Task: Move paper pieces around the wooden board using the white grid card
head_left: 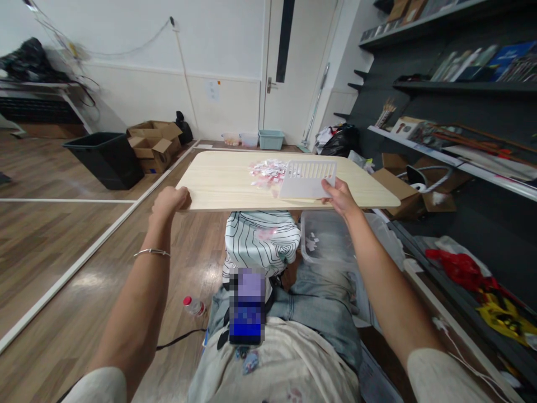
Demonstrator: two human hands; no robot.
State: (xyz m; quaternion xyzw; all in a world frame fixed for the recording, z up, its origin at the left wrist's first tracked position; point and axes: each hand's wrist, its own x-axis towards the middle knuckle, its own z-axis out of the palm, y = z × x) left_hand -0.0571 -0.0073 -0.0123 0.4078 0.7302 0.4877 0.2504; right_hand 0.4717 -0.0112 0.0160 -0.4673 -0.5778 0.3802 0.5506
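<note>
A pale wooden board (218,179) stretches in front of me. My left hand (170,201) is closed round its near left corner. My right hand (340,197) grips a flat white plastic panel (300,189) with a row of slots along its far side; the thumb lies on top. Some right fingers are near the board's front edge, and I cannot tell whether they also hold it. Beside the panel, a loose heap of small white and pink paper-like pieces (268,170) lies on the board.
Below the board are a stool with a line-patterned cover (255,238) and a clear plastic bin (331,246). A phone-like device (246,322) is at my lap. A bottle (194,306) stands on the floor. Shelves (453,87) line the right; a black bin (107,162) stands left.
</note>
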